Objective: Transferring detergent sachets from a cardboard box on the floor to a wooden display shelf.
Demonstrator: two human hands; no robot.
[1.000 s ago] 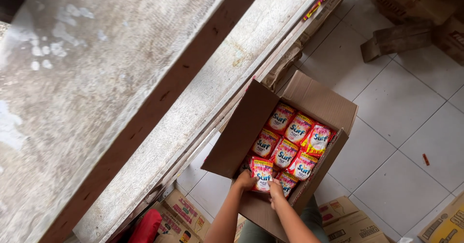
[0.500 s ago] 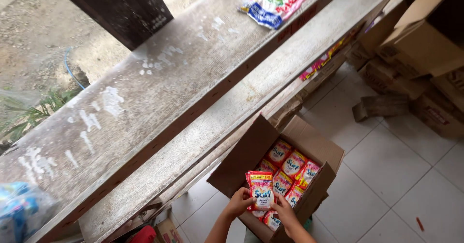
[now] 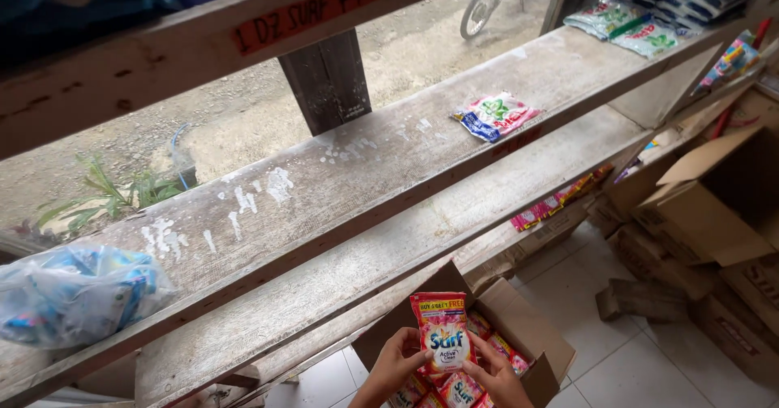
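a red and pink plastic detergent sachet (image 3: 443, 332) stands upright at the near edge of view, lifted clear above an open brown cardboard box (image 3: 542, 358). the left hand (image 3: 396, 362) grips its left edge and the right hand (image 3: 495, 374) its right edge, fingers curled closed on it. more sachets of the same kind (image 3: 462, 390) lie packed in the box, so by the look of it most remain inside. beyond, the worn grey wooden shelf (image 3: 357, 173) holds one flat green and pink packet (image 3: 493, 115) far right and a clear plastic bag of packets (image 3: 75, 292) at left.
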